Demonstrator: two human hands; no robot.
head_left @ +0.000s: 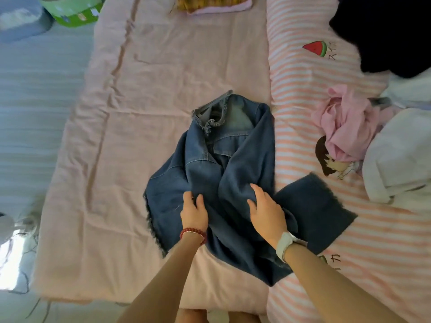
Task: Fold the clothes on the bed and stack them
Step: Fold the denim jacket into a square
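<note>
- My left hand [194, 212] and right hand [267, 212] press flat on the denim jacket [233, 159], frame centre.
- Pink bed [163, 66]; striped quilt [303, 89] right; green box [72, 10] upper left.

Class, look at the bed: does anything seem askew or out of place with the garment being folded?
Yes. The denim jacket lies crooked: one frayed sleeve sticks out sideways onto the striped quilt, while the left hand and right hand rest on it.
</note>
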